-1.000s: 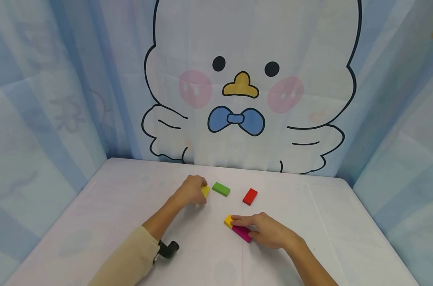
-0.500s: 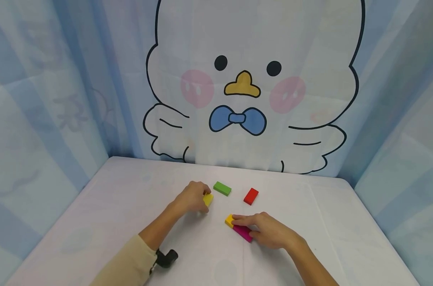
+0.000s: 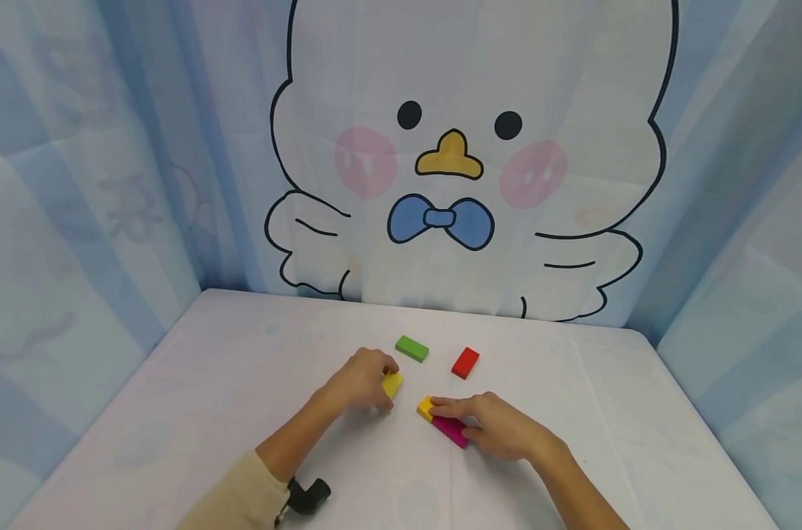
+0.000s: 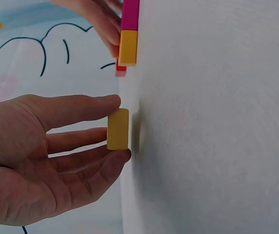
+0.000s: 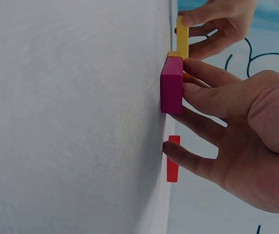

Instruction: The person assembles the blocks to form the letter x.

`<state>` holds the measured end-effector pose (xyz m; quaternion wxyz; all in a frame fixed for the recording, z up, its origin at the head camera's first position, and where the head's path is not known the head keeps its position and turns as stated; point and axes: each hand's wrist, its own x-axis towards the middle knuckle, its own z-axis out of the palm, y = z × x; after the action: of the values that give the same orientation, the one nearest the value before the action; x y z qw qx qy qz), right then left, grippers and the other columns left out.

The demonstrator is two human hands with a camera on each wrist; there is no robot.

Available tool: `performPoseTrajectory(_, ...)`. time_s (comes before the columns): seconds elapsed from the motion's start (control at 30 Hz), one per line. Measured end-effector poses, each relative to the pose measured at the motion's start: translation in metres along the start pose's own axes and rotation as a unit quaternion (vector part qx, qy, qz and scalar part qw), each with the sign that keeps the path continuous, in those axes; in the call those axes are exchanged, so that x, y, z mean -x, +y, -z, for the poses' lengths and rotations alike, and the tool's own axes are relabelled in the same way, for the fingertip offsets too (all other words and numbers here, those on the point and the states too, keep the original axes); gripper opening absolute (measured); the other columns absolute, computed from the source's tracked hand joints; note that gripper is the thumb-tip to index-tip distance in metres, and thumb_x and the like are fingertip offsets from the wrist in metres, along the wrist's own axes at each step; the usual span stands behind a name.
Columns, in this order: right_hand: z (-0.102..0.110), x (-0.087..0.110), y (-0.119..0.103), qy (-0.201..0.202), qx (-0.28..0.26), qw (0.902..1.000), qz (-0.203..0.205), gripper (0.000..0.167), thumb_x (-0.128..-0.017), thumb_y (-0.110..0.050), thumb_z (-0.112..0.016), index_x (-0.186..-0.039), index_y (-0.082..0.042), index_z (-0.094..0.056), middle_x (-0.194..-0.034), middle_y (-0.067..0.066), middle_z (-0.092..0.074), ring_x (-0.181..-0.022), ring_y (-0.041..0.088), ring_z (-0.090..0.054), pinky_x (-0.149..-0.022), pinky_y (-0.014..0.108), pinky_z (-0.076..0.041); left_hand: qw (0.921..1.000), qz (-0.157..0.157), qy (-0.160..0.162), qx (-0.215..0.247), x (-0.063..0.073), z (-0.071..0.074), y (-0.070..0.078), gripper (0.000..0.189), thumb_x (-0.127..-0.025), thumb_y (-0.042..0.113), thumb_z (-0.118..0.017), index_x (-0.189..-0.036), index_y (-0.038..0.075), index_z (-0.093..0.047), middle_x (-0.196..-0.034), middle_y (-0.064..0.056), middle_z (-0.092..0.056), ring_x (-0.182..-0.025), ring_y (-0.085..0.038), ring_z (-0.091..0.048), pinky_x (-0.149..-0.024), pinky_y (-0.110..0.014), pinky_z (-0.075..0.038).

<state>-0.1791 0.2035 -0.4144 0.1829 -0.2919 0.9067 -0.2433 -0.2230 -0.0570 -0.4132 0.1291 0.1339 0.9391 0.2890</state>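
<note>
In the head view, my left hand (image 3: 364, 379) pinches a yellow block (image 3: 392, 385) between thumb and fingers. The left wrist view shows that yellow block (image 4: 118, 129) end-on, just off the white surface. My right hand (image 3: 500, 427) lies over a magenta block (image 3: 449, 431), thumb on its near side and fingers along the far side. An orange-yellow block (image 3: 425, 408) meets the magenta block's left end, and my index fingertip touches it. A small gap separates the left hand's block from this pair. From the right wrist view, the magenta block (image 5: 171, 85) stands on edge.
Behind the hands, a green block (image 3: 412, 349) and a red block (image 3: 465, 363) lie apart on the white-covered table (image 3: 208, 383). A black wrist camera (image 3: 310, 497) sticks out from the left sleeve. A curtain with a cartoon bird (image 3: 450, 265) hangs at the table's back edge.
My left hand has brought the yellow block nearer and to the right, away from the green block and toward the magenta and orange-yellow pair. The right hand stays in place.
</note>
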Motion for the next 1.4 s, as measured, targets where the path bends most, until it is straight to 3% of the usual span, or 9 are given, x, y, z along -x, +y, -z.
performPoseTrajectory(0.47,-0.001,0.0,0.002,0.004,0.0,1.0,0.009,0.055,-0.096,0.005,-0.062,-0.143,-0.023,-0.065,-0.155,-0.01,-0.055,-0.147,0.025,-0.048,-0.103,0.035,-0.054,0.9993,-0.023,-0.03,0.0,0.012,-0.006,0.005,0.049,-0.077,0.012,-0.092,-0.124,0.01,-0.074,-0.121,-0.006,-0.07,-0.109,-0.022,-0.058,-0.101,-0.042,-0.057)
performPoseTrajectory(0.73,-0.001,-0.001,0.001,-0.002,-0.005,1.0,-0.003,0.054,-0.096,0.003,-0.064,-0.144,-0.023,-0.065,-0.156,-0.011,-0.054,-0.148,0.025,-0.048,-0.108,0.045,-0.052,0.9986,-0.019,-0.049,-0.001,0.015,-0.01,0.007,0.051,-0.076,0.015,-0.094,-0.123,0.013,-0.075,-0.119,-0.003,-0.069,-0.106,-0.02,-0.056,-0.098,-0.041,-0.058)
performPoseTrajectory(1.03,0.0,0.0,0.001,0.002,0.0,1.0,0.005,0.054,-0.096,0.004,-0.063,-0.144,-0.021,-0.065,-0.156,-0.008,-0.054,-0.147,0.026,-0.049,-0.109,0.046,-0.051,0.997,-0.034,-0.068,-0.014,0.019,-0.014,0.013,0.051,-0.074,0.016,-0.095,-0.121,0.013,-0.076,-0.115,0.0,-0.072,-0.101,-0.016,-0.057,-0.093,-0.036,-0.059)
performPoseTrajectory(1.23,0.0,0.001,0.001,0.003,-0.001,1.0,0.007,0.054,-0.096,0.004,-0.063,-0.144,-0.021,-0.065,-0.156,-0.009,-0.054,-0.147,0.026,-0.049,-0.107,0.041,-0.053,0.9961,-0.045,-0.076,-0.009,0.021,-0.016,0.016,0.052,-0.075,0.016,-0.095,-0.123,0.012,-0.075,-0.114,0.001,-0.072,-0.097,-0.013,-0.057,-0.089,-0.031,-0.059)
performPoseTrajectory(1.4,0.0,0.0,0.0,-0.001,-0.005,1.0,0.005,0.055,-0.096,0.004,-0.064,-0.145,-0.022,-0.064,-0.156,-0.009,-0.055,-0.147,0.026,-0.049,-0.11,0.046,-0.051,0.9958,-0.046,-0.079,-0.009,0.022,-0.017,0.018,0.053,-0.074,0.016,-0.095,-0.124,0.012,-0.075,-0.113,0.001,-0.071,-0.094,-0.012,-0.056,-0.088,-0.029,-0.059)
